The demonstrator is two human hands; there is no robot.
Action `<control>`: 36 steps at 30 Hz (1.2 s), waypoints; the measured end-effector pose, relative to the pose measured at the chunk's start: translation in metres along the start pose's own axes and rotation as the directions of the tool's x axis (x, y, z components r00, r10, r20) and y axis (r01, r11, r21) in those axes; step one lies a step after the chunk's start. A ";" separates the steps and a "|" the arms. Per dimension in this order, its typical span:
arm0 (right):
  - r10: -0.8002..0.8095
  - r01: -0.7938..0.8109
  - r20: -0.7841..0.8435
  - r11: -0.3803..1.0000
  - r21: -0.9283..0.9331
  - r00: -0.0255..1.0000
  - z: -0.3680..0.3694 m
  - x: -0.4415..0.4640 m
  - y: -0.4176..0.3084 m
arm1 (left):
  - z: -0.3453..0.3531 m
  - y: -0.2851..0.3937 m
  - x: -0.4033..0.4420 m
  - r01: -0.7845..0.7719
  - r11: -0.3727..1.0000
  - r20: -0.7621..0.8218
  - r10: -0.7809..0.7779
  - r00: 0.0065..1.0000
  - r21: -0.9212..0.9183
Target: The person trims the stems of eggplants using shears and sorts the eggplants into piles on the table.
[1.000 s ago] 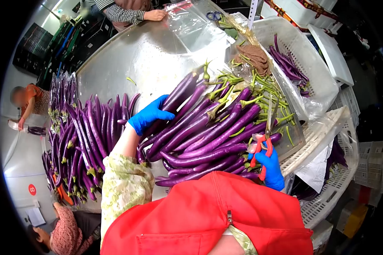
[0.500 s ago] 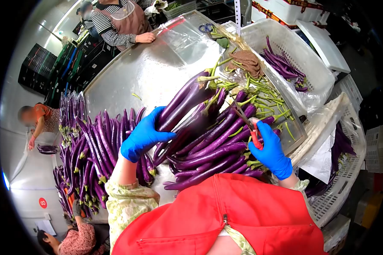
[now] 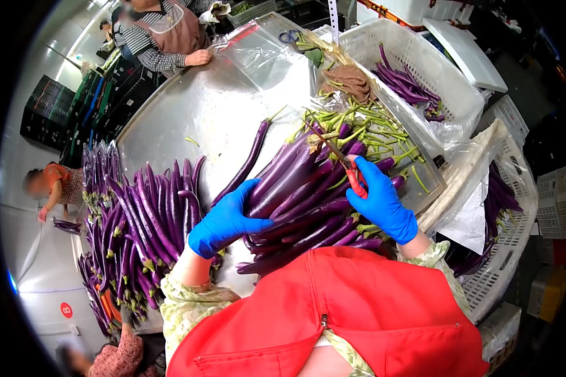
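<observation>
Blue-gloved, my left hand [image 3: 227, 220] is wrapped round the lower ends of a few purple eggplants [image 3: 286, 179] in the middle of the metal table [image 3: 170, 119]. My right hand [image 3: 382, 202], also gloved in blue, grips red-handled scissors [image 3: 355, 178], whose blades lie across the stem ends of those eggplants. More eggplants lie beneath and between my hands. A single eggplant [image 3: 248, 157] rests just beyond my left hand, its green stem pointing away. Cut green stems [image 3: 390, 135] are heaped beyond my right hand.
Piled eggplants [image 3: 144, 220] cover the left side. A brown cloth [image 3: 352, 81] and blue-handled scissors [image 3: 289, 38] lie at the back. White crates [image 3: 465, 103] with eggplants stand to the right. A person in an apron [image 3: 173, 31] touches clear plastic across the table; two others are at left.
The single eggplant now lies apart on the table. My left hand has shifted round the eggplants, and the scissors in my right hand have moved up and left to their stem ends.
</observation>
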State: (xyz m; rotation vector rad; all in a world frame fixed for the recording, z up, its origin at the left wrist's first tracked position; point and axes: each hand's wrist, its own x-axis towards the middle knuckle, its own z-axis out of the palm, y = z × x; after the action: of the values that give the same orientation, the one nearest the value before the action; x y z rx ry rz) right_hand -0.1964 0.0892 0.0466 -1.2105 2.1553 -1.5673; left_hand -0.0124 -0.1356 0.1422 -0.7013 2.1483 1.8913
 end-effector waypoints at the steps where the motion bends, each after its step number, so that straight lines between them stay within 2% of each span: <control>1: -0.002 0.002 0.006 1.000 -0.010 1.000 0.001 -0.001 0.001 | 0.000 0.001 -0.002 0.009 1.000 -0.004 -0.009 1.000 -0.005; 6: -0.030 0.030 -0.005 0.997 -0.068 1.000 -0.002 -0.005 0.009 | -0.005 -0.006 -0.005 0.006 1.000 -0.026 -0.006 1.000 -0.001; 9: 0.050 -0.052 0.081 0.999 0.015 0.995 -0.020 -0.009 -0.001 | -0.014 -0.012 -0.011 0.053 0.998 -0.095 -0.055 0.994 -0.022; 10: 0.052 -0.054 0.123 0.998 0.012 0.991 -0.028 -0.008 -0.001 | -0.015 -0.011 -0.014 0.025 0.996 -0.102 -0.035 0.994 -0.090; 12: -0.045 0.047 0.168 0.999 -0.007 0.985 -0.042 -0.010 0.012 | -0.025 -0.019 -0.020 0.042 0.984 -0.080 -0.056 0.995 -0.175; 13: -0.009 0.008 0.206 1.000 0.002 0.978 -0.045 -0.012 0.021 | -0.029 -0.019 -0.022 0.058 0.981 -0.055 -0.070 0.996 -0.186; 16: -0.068 0.060 0.290 0.998 0.036 0.955 -0.052 -0.012 0.032 | -0.035 -0.013 -0.027 0.133 0.971 0.072 -0.120 0.990 -0.200; 17: -0.007 -0.012 0.343 0.999 0.053 0.939 -0.053 -0.011 0.035 | -0.036 -0.013 -0.027 0.153 0.971 0.106 -0.135 0.985 -0.184; 21: 0.067 -0.122 0.559 0.991 0.061 0.827 -0.059 0.001 0.024 | -0.043 -0.031 -0.022 0.177 0.966 0.242 -0.130 0.962 -0.187; 24: -0.107 0.013 0.562 0.986 0.169 0.820 -0.055 0.004 0.030 | -0.046 -0.029 -0.022 0.221 0.941 0.379 -0.112 0.918 -0.258; 25: -0.098 -0.021 0.578 0.980 0.196 0.810 -0.054 0.002 0.036 | -0.047 -0.027 -0.022 0.219 0.941 0.418 -0.095 0.903 -0.258; 28: -0.044 -0.086 0.685 0.984 0.154 0.727 -0.059 0.001 0.036 | -0.047 -0.031 -0.021 0.318 0.890 0.382 -0.183 0.906 -0.327; 29: -0.081 -0.111 0.680 0.966 0.235 0.729 -0.058 0.001 0.031 | -0.048 -0.037 -0.021 0.348 0.864 0.378 -0.205 0.903 -0.362; 32: -0.119 -0.007 0.723 0.986 0.169 0.680 -0.065 0.003 0.025 | -0.049 -0.046 -0.017 0.403 0.863 0.437 -0.249 0.864 -0.306; 36: -0.306 0.232 0.668 0.952 0.200 0.678 -0.062 0.008 0.018 | -0.041 -0.054 -0.008 0.339 0.940 0.491 -0.274 0.827 -0.046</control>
State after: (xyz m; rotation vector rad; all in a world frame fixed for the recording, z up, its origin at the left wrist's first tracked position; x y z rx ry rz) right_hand -0.2469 0.1283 0.0585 -1.7858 1.4314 -1.0162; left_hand 0.0266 -0.1780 0.1048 -0.4938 1.5169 1.8038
